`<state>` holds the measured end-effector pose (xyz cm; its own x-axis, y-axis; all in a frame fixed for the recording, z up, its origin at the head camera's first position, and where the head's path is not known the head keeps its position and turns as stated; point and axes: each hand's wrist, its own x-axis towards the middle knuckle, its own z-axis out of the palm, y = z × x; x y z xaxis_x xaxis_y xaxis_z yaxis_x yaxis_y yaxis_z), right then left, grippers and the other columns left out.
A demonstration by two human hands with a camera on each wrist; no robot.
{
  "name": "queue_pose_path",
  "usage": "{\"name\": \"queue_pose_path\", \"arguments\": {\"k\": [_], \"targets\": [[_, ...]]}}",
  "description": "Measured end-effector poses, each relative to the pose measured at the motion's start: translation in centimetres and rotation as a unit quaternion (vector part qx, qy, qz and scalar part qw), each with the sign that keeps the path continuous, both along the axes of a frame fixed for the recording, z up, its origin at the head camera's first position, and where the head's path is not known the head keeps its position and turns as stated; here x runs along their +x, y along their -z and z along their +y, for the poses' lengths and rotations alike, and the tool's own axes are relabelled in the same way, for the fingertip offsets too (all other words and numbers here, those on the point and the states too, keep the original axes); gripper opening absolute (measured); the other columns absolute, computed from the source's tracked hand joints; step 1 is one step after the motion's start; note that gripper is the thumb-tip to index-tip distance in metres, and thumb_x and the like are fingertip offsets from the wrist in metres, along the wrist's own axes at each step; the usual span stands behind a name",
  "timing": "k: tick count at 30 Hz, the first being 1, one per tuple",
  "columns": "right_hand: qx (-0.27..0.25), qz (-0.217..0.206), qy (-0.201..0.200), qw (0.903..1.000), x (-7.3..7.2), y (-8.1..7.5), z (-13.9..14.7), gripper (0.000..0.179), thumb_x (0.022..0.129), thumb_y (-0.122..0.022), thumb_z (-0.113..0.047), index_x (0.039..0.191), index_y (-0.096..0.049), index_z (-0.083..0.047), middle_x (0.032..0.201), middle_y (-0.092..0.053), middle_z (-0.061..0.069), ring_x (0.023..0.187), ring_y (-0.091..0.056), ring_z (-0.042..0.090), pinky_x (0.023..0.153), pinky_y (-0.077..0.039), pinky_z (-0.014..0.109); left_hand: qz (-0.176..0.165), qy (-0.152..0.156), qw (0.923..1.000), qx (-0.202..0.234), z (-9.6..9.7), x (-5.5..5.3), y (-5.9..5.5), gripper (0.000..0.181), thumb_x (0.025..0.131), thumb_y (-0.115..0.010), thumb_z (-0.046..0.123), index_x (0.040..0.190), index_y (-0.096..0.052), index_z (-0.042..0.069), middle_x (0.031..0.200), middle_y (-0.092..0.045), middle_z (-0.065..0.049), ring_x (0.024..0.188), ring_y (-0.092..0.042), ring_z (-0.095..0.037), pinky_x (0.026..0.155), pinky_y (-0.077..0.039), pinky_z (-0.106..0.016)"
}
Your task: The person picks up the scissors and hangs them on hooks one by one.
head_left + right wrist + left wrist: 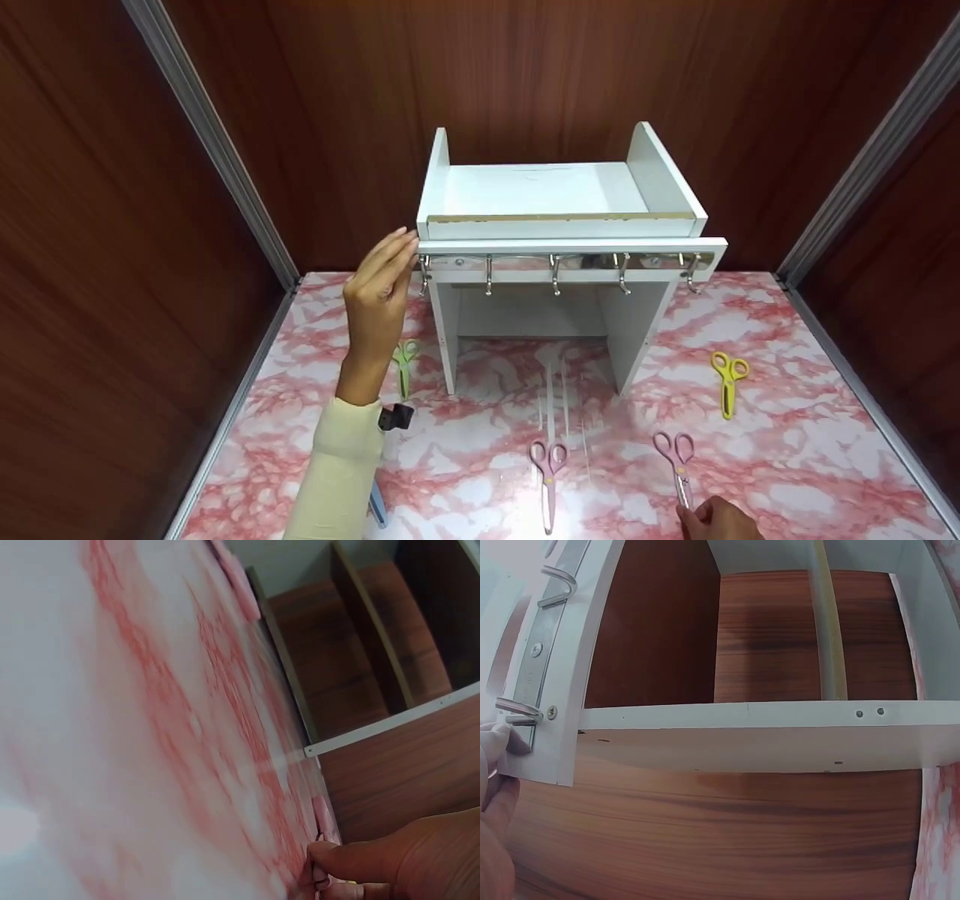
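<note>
A white shelf [536,227] stands upright, with a white hook rail [562,246] across its front that carries several metal hooks. My left hand [377,289] is at the rail's left end and grips it there, fingertips on the edge; in the left wrist view the fingers [499,799] reach around that end beside a hook. At the lower right, my right hand [718,520] pinches the blade end of a pair of pink scissors [681,471], whose handles point toward the shelf. The right wrist view shows thumb and fingers [360,861] together on them, partly hidden.
More pink scissors [549,484] lie in front of the shelf, near thin clear strips [550,397]. Yellow scissors [727,382] are at the right, green scissors [405,367] left. A blue item [377,504] is partly behind the left sleeve. Brown wood panels [525,75] enclose the marbled table [465,442].
</note>
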<state>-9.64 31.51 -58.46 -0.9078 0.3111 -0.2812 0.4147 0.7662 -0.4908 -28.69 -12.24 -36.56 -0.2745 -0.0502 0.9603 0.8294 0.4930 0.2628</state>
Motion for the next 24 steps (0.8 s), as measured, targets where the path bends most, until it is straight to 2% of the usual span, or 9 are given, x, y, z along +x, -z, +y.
{"name": "queue_pose_path", "arguments": {"k": [6,12,19,24], "targets": [[-0.008,-0.01,-0.002,0.9999,-0.13,0.22,0.14,0.037,0.086,-0.064,-0.041,0.069,-0.052,-0.011,0.057,-0.051,-0.002,0.054,-0.051,0.015,0.049,-0.039,0.03,0.005,-0.005,0.9999,-0.009,-0.12,0.03,-0.15,0.025,0.084,-0.067,-0.002,0.108,-0.071,0.003,0.113,-0.067,-0.008,0.11,-0.059,-0.023,0.095,-0.049,-0.031],[-0.007,0.012,0.006,0.9999,-0.16,0.64,0.11,0.033,0.085,-0.065,-0.037,0.073,-0.054,-0.008,0.059,-0.053,-0.004,0.057,-0.053,0.015,0.052,-0.042,0.032,0.01,-0.007,0.9997,-0.019,-0.18,-0.03,-0.14,0.028,0.081,-0.068,-0.005,0.109,-0.071,0.003,0.113,-0.067,-0.009,0.11,-0.059,-0.024,0.096,-0.049,-0.031],[-0.016,0.01,0.025,0.9995,-0.18,0.73,-0.02,0.031,0.085,-0.065,-0.033,0.077,-0.054,-0.005,0.059,-0.056,-0.003,0.057,-0.055,0.017,0.052,-0.043,0.034,0.01,-0.015,0.9994,-0.03,-0.28,0.07,-0.1,0.029,0.082,-0.067,-0.006,0.11,-0.07,0.004,0.114,-0.067,-0.008,0.111,-0.059,-0.023,0.096,-0.048,-0.03],[-0.006,0.051,0.04,0.9979,-0.03,0.93,-0.22,0.028,0.082,-0.066,-0.029,0.076,-0.054,-0.005,0.061,-0.057,-0.001,0.058,-0.055,0.018,0.053,-0.043,0.033,0.015,-0.013,0.9992,-0.035,-0.44,0.05,0.01,0.029,0.083,-0.066,-0.006,0.11,-0.07,0.003,0.114,-0.067,-0.007,0.111,-0.059,-0.025,0.095,-0.049,-0.03]]}}
